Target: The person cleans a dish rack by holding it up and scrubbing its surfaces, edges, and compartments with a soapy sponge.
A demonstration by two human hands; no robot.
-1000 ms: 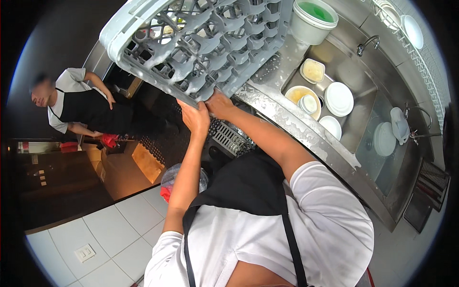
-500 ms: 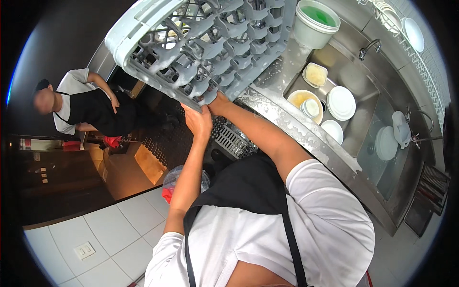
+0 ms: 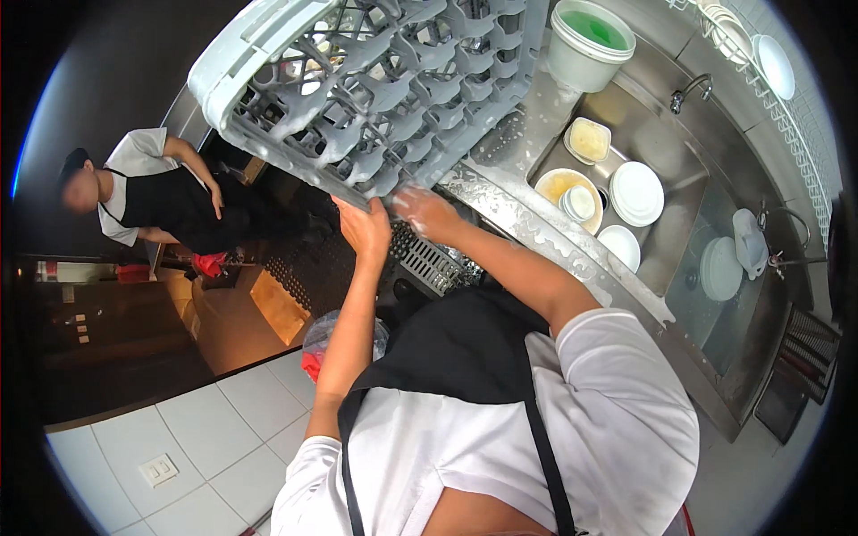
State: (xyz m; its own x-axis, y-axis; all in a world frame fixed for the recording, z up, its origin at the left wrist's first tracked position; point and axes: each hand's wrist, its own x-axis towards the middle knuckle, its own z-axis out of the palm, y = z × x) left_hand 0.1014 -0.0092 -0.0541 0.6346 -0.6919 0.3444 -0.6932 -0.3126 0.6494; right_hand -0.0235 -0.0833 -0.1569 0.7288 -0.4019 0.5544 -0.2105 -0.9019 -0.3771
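A large grey dishwasher rack point(image 3: 344, 138) with a lattice base is raised on its side before me, streaked with soap foam. My left hand point(image 3: 365, 230) grips its lower edge. Close by, my right hand point(image 3: 425, 214) is at the rack's lower right corner, with foam on the fingers. Motion smears those fingers, so whether they hold the rim does not show. The far side of the rack is partly hidden behind its lattice.
At right, a foamy steel counter point(image 3: 536, 210) borders a sink with stacked white plates point(image 3: 637, 194) and a yellowish bowl point(image 3: 550, 183). A white bucket point(image 3: 590, 54) of green liquid stands behind. A co-worker point(image 3: 170, 188) in a black apron stands at left.
The rack has shifted slightly left. My right hand has come out from the rack's lower edge a little toward me and right, now blurred. My left hand keeps its grip.
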